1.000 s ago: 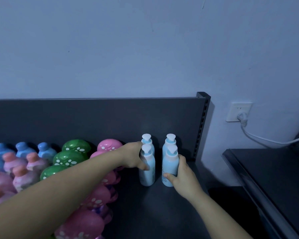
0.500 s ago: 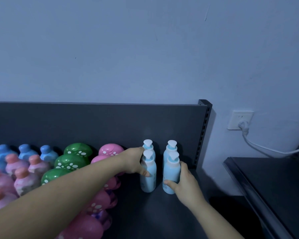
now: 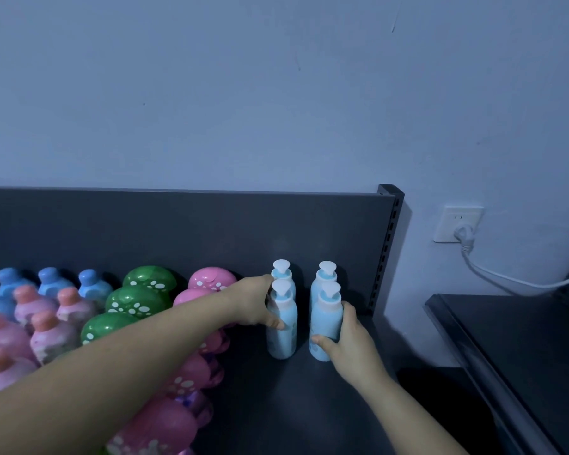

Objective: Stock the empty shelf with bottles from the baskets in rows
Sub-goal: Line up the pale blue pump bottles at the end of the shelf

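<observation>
Shelf [image 3: 296, 408], right end, two columns of pale-blue pump bottles.

- You are placing the second row: the left front bottle [image 3: 283, 336] and the right front bottle [image 3: 326, 318] are standing upright just in front of the back pair [image 3: 327, 274], which sits by the back panel [image 3: 178, 231].
- Your left hand [image 3: 252, 302] is wrapping its fingers round the left one's shoulder. Your right hand [image 3: 350, 341] is gripping the right one low on its body.
- I cannot tell whether the bases are fully seated. Press both flat before loosening.
- Square each pump head behind-to-front with its partner, matching the back pair's gap.
- These are tall, narrow and likely tippy, so open the fingers sideways rather than dragging them.
- Your left forearm is crossing just over the pink bottles [image 3: 211, 280], so lift it clear when withdrawing.
</observation>
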